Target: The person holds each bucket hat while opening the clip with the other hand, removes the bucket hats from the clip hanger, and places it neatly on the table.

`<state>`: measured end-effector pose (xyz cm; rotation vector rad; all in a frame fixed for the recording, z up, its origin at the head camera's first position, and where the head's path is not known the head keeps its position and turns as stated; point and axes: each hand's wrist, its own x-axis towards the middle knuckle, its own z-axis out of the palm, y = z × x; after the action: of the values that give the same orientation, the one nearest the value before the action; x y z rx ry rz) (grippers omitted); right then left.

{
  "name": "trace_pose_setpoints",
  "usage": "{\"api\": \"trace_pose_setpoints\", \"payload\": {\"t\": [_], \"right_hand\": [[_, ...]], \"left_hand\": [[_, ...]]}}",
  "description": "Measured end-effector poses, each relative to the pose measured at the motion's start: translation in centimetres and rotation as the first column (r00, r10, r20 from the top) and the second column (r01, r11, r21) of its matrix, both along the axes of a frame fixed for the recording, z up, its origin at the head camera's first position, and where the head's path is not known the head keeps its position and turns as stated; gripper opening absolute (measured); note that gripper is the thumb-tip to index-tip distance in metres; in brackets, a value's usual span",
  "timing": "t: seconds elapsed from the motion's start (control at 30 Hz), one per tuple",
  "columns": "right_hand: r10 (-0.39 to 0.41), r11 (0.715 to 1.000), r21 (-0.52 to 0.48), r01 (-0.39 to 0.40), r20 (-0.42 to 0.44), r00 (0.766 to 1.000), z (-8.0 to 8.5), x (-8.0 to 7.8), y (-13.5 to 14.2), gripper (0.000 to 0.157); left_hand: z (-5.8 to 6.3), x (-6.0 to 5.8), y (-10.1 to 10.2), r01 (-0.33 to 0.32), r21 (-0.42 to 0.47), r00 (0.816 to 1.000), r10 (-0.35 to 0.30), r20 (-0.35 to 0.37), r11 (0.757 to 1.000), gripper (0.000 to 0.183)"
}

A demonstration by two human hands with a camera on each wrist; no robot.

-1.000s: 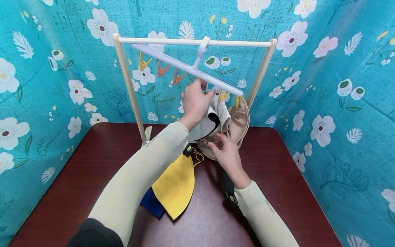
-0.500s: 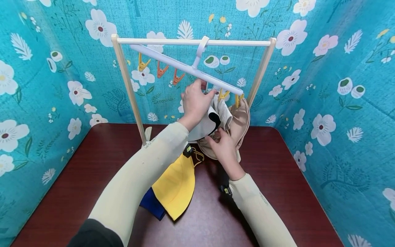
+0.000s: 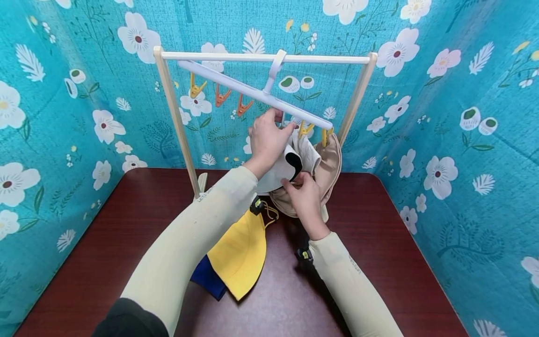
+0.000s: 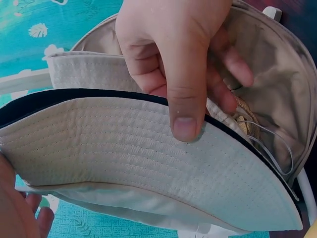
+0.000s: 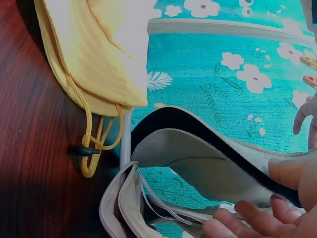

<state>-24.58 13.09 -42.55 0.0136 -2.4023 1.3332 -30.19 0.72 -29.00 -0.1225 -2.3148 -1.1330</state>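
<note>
A white bucket hat (image 3: 273,177) with a black lining hangs below the tilted white clip hanger (image 3: 252,90). Up at the hanger's underside, my left hand (image 3: 269,140) grips the hat's upper edge, its fingertips partly hidden. Lower down, my right hand (image 3: 306,194) pinches the hat's brim. In the left wrist view the thumb of that right hand (image 4: 183,74) lies on the stitched brim (image 4: 109,134), its fingers behind. Behind it a beige bucket hat (image 3: 328,164) hangs from a yellow clip (image 3: 324,136) at the hanger's right end.
A wooden rack (image 3: 223,56) carries the hanger. Yellow (image 3: 195,86) and orange clips (image 3: 243,106) hang along its left half. On the dark red table (image 3: 278,290) lie a yellow bucket hat (image 3: 240,252) with a cord and a blue cloth item (image 3: 209,279). Floral curtain (image 3: 105,140) encloses the table.
My right hand has moved slightly up and left, from just below the white hat to its brim, and now pinches it. My left hand stays at the hanger.
</note>
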Motion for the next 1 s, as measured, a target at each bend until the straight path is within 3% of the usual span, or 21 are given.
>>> {"api": "trace_pose_setpoints", "payload": {"t": [0.37,0.77,1.0], "right_hand": [[0.03,0.998,-0.055,-0.032,-0.039,0.999,-0.2,-0.7,-0.2,0.022],[-0.004,1.0,-0.019,0.003,-0.067,0.998,0.0,-1.1,-0.2,0.019],[-0.009,1.0,-0.011,0.008,-0.083,0.997,0.1,-1.2,-0.2,0.018]], "left_hand": [[0.0,-0.1,0.3,-0.011,0.018,1.0,0.01,0.016,1.0,0.038],[0.2,0.0,0.9,-0.074,0.045,0.997,0.073,0.014,0.996,0.042],[0.3,0.0,1.0,-0.093,0.002,0.995,0.093,0.017,0.996,0.038]]}}
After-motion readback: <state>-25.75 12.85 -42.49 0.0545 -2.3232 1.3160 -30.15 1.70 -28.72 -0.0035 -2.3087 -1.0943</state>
